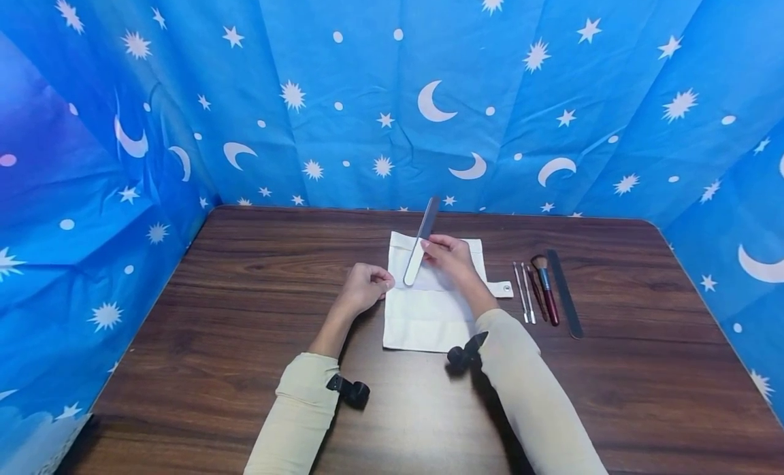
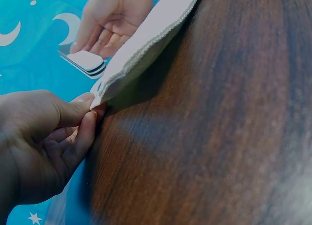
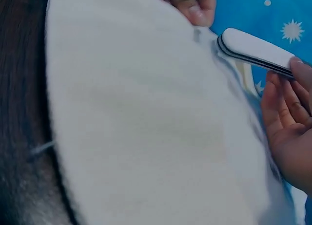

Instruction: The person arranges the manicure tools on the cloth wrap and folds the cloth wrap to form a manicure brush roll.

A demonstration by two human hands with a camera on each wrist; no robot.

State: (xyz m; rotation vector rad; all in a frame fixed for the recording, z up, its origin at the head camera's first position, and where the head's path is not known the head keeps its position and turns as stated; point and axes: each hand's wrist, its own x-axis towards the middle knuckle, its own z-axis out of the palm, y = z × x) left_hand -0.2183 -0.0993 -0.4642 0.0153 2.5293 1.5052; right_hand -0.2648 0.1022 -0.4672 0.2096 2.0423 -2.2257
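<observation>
A white cloth pouch (image 1: pixel 422 325) lies on the dark wooden table, with a snap tab (image 1: pixel 503 289) sticking out on its right. My left hand (image 1: pixel 365 288) pinches the pouch's left edge between thumb and fingers; the left wrist view shows that edge lifted a little. In my right hand (image 1: pixel 453 257) is a nail file (image 1: pixel 422 240), white at the near end and grey at the far end, gripped between thumb and fingers. It slants over the upper part of the pouch. The right wrist view shows the layered, rounded end of the nail file (image 3: pixel 256 49) close to the pouch's opening.
Right of the pouch lie two thin metal tools (image 1: pixel 523 295), a slim dark reddish tool (image 1: pixel 536 295), a makeup brush (image 1: pixel 545 291) and a dark grey nail file (image 1: pixel 565 295). A blue curtain with moons and stars (image 1: pixel 367 67) hangs behind the table (image 1: pixel 245 291).
</observation>
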